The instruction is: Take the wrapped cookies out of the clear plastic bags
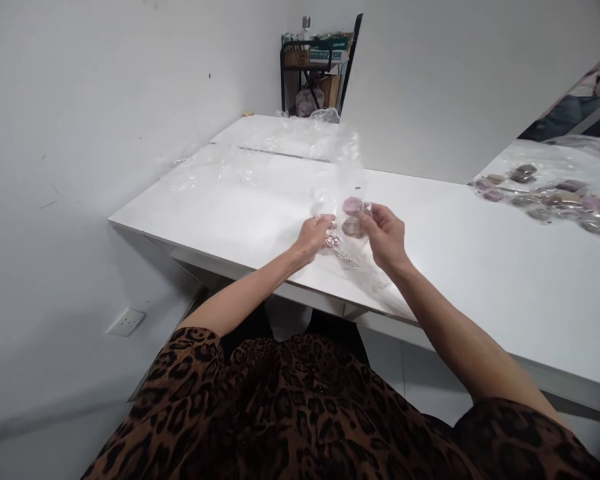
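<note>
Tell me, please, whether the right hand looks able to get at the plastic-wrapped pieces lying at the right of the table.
Probably yes: only white tabletop shows between the right hand and the wrapped pieces, though it holds a clear plastic packet.

Between the left hand point(314, 237) and the right hand point(386, 233), passage is blocked by clear plastic point(349, 160). Beyond the left hand, loose film point(250, 177) is strewn over the tabletop point(480, 280); right of the right hand, free room is bounded by wrapped pieces point(570, 200) and, behind, by a pale panel point(430, 87).
</note>
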Demonstrator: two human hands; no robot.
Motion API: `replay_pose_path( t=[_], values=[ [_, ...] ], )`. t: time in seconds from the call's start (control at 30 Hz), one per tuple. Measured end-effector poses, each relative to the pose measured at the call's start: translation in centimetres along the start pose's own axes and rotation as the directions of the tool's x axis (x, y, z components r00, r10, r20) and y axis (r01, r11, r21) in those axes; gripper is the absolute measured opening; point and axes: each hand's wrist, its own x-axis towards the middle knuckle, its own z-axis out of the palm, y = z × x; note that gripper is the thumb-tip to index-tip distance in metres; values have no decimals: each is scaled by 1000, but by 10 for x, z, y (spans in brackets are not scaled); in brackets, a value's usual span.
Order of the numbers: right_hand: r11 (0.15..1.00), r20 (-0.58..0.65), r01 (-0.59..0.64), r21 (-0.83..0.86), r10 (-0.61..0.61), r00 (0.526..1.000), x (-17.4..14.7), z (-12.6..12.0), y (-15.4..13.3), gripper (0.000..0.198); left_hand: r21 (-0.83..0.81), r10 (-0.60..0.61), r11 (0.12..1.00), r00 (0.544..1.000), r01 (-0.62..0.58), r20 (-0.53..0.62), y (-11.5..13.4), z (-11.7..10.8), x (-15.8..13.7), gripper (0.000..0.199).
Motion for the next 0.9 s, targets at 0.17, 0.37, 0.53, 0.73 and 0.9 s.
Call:
replay_pose_path(
  t=[0.17, 0.37, 0.53, 0.73, 0.9],
  values=[
    [881, -94, -369, 295, 411, 907, 22, -22, 3, 19, 41, 82, 996, 996, -83, 24, 44, -19, 9, 19],
    [786, -7, -550, 283, 575, 818, 31, -24, 5, 6, -20, 67, 998, 997, -66, 36, 78, -8, 26, 20],
    [798, 72, -519, 307, 525, 848, 32, -23, 3, 9, -35, 81, 996, 995, -79, 58, 112, 1, 23, 27],
    [758, 53, -514, 402, 541, 839, 31, -30, 12, 11, 34, 215, 975, 974, -218, 72, 159, 7, 2, 33],
    [808, -16, -456, 374, 497, 868, 37, -39, 19, 16, 82, 398, 915, 917, -395, -30, 191, 21, -19, 40]
  ],
)
